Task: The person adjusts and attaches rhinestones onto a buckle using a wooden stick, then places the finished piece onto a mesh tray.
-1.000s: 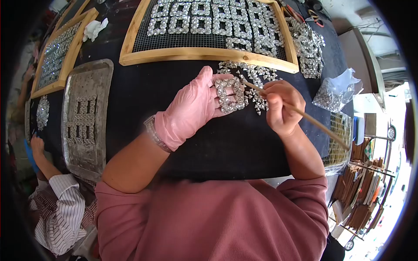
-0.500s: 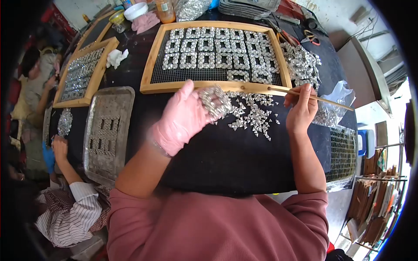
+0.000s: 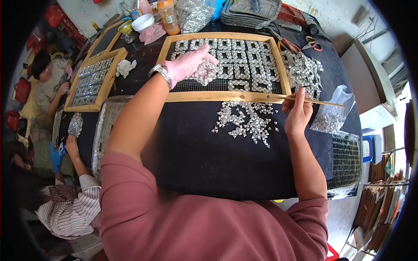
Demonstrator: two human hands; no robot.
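My left hand (image 3: 188, 65), in a pink glove, reaches over the wooden-framed mesh screen (image 3: 226, 96). A sparkly square ornament (image 3: 204, 74) is held at its fingers, above the lower left of the mesh. Rows of similar square ornaments (image 3: 241, 70) lie on the screen. My right hand (image 3: 298, 112) is bare and closed round a thin wooden stick (image 3: 324, 103), whose left end reaches over the frame's lower right edge. Small silvery triangular pieces (image 3: 246, 122) lie scattered on the dark table (image 3: 209, 161) below the frame.
A metal tray (image 3: 102, 135) and a second framed screen (image 3: 93, 80) stand to the left. Two other people sit there. On the right are a pile of silvery pieces (image 3: 302, 71), a plastic bag (image 3: 333, 113) and scissors (image 3: 312, 44). Bottles and stacked trays (image 3: 250, 15) stand behind.
My left hand has moved forward with the ornament, from in front of the frame to over its mesh. My right hand has drawn back to the right with the stick.
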